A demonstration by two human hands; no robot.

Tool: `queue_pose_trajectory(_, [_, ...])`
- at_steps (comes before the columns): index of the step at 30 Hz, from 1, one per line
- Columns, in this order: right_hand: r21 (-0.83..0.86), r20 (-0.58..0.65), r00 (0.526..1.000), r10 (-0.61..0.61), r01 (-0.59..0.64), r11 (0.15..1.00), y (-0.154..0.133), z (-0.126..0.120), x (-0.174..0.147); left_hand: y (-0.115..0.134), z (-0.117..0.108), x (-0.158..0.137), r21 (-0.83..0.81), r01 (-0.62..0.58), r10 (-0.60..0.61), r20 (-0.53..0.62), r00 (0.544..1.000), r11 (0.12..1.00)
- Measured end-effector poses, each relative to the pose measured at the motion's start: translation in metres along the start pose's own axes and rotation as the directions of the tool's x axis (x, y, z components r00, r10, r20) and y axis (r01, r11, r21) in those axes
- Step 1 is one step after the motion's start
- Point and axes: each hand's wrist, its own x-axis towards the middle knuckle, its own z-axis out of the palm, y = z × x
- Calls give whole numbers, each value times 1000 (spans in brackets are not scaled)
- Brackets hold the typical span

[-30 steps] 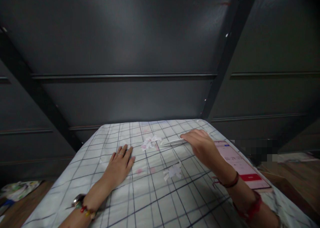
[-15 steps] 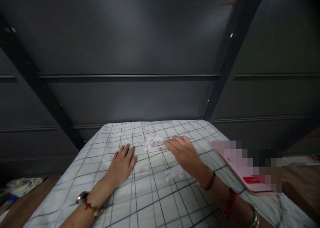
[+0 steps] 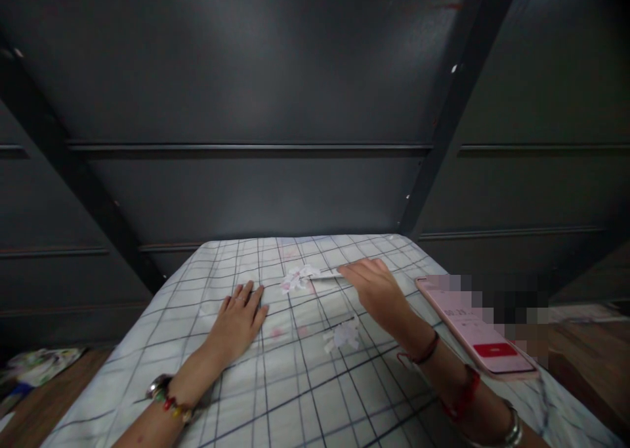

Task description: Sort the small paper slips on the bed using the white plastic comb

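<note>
My left hand (image 3: pixel 235 320) lies flat on the checked cloth (image 3: pixel 290 395), fingers spread, holding nothing. My right hand (image 3: pixel 377 290) is closed around one end of a thin, flat white stick (image 3: pixel 325 275); its exact kind I cannot make out. The stick's far end reaches a small pile of white paper scraps (image 3: pixel 298 279), some with pink marks; whether it touches them I cannot tell. A second pile of paper scraps (image 3: pixel 343 336) sits nearer to me, below my right hand. Bracelets circle both wrists.
On the right edge of the cloth lies a phone (image 3: pixel 485 330) in a pink case, partly blurred out. A dark panelled wall (image 3: pixel 256 192) rises behind the cloth's far edge. Some wrapped items (image 3: pixel 42 366) lie low at the far left.
My right hand has shifted slightly right and away from me, and the stick has turned to show a narrower side. My left hand stays flat in nearly the same place.
</note>
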Motion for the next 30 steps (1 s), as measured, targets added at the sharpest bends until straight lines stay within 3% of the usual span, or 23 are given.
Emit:
queue_pose_trajectory(8, [-12,53,998,18,-17,1000,-2,-11,2,-3,6,0,-22,-9,8,-45,999,1000])
queue_pose_trajectory(17, [23,121,993,-7,5,1000,-4,-18,3,1,0,0,3,3,-3,-6,1000,1000])
queue_pose_trajectory(23, [17,62,998,22,-23,1000,-7,-16,4,1,-1,0,-12,-10,10,2,1000,1000])
queue_pose_trajectory(30, [28,120,993,-5,2,1000,-10,-16,4,0,1,2,-15,0,1,11,1000,1000])
